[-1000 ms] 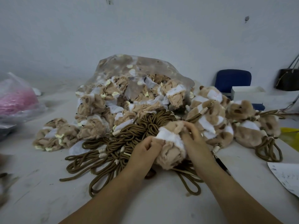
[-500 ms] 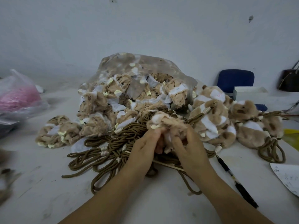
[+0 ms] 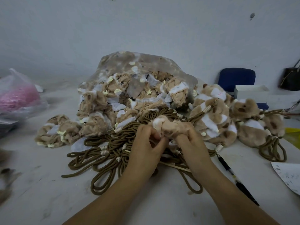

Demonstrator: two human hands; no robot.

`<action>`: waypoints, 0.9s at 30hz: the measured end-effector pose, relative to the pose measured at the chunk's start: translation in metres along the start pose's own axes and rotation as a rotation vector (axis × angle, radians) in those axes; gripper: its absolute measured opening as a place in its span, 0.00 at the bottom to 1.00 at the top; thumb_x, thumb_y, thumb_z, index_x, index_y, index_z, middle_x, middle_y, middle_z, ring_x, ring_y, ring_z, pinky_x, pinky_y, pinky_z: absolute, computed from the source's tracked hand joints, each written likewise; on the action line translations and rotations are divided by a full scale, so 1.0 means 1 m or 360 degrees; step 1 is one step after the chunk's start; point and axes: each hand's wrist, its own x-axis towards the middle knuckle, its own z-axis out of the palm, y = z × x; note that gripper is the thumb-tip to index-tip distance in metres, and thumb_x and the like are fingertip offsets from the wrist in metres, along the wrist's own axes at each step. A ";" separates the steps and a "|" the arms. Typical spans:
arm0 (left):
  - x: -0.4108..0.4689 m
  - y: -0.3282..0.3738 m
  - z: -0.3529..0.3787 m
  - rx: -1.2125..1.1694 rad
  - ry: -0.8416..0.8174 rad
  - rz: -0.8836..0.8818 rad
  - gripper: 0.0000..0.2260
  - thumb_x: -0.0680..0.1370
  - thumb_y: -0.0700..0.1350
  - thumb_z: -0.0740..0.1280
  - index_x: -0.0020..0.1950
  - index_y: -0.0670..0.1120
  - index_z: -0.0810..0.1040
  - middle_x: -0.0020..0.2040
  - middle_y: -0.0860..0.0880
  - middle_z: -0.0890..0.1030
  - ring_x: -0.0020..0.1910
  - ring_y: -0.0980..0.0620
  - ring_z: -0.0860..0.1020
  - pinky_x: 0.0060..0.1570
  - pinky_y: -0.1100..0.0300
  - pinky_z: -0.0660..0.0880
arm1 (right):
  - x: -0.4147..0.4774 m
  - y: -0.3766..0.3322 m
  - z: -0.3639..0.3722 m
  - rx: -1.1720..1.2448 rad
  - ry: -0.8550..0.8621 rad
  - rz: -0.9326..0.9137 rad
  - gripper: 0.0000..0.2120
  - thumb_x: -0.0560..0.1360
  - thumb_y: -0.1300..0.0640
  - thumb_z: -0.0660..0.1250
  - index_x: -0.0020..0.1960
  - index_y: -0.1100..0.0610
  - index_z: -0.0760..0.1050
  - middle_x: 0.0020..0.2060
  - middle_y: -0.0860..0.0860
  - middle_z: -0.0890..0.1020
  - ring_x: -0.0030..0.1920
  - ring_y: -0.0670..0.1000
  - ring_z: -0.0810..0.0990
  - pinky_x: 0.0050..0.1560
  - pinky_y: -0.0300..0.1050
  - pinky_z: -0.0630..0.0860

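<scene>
Both my hands work one tan-and-white plush skin (image 3: pixel 165 124) over a heap of brown cords (image 3: pixel 113 150). My left hand (image 3: pixel 146 148) pinches its near edge with curled fingers. My right hand (image 3: pixel 191 143) grips the other side, the fabric bunched over its knuckles. A thin wooden stick (image 3: pixel 173 166) lies on the table under my wrists. Behind the cords, a clear plastic bag (image 3: pixel 146 65) spills several inside-out plush skins (image 3: pixel 100 101).
Several turned plush toys with cords (image 3: pixel 215 117) are piled at the right. A black pen (image 3: pixel 235 177) and a paper sheet (image 3: pixel 289 176) lie on the right. A bag with pink contents (image 3: pixel 17 96) sits far left. A blue chair (image 3: pixel 235 78) and white box (image 3: pixel 250 91) stand behind.
The plush skin went from a rounded bundle between my hands to a flatter, squeezed shape. My fingers have dug into it and both hands have moved closer together.
</scene>
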 end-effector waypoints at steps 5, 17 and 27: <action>0.004 -0.001 -0.003 -0.0529 0.0048 -0.0406 0.09 0.80 0.44 0.67 0.56 0.59 0.76 0.50 0.61 0.81 0.47 0.63 0.80 0.42 0.69 0.77 | -0.004 0.001 0.010 -0.0688 -0.0169 -0.0260 0.06 0.68 0.56 0.61 0.43 0.52 0.65 0.46 0.44 0.66 0.41 0.47 0.71 0.37 0.42 0.72; 0.010 0.006 -0.003 -0.1684 -0.0322 -0.1131 0.20 0.76 0.47 0.64 0.63 0.38 0.78 0.60 0.39 0.81 0.56 0.44 0.81 0.57 0.52 0.78 | 0.005 0.013 -0.012 -0.0676 0.0235 0.0063 0.10 0.75 0.55 0.64 0.39 0.60 0.69 0.31 0.50 0.70 0.29 0.42 0.67 0.29 0.31 0.65; 0.009 -0.004 -0.005 -0.1751 -0.0451 -0.1138 0.22 0.81 0.52 0.58 0.69 0.40 0.74 0.66 0.40 0.78 0.69 0.41 0.73 0.73 0.45 0.64 | 0.002 0.011 -0.010 -0.0028 -0.0021 0.0294 0.17 0.76 0.43 0.65 0.53 0.55 0.79 0.48 0.54 0.84 0.50 0.55 0.83 0.50 0.54 0.81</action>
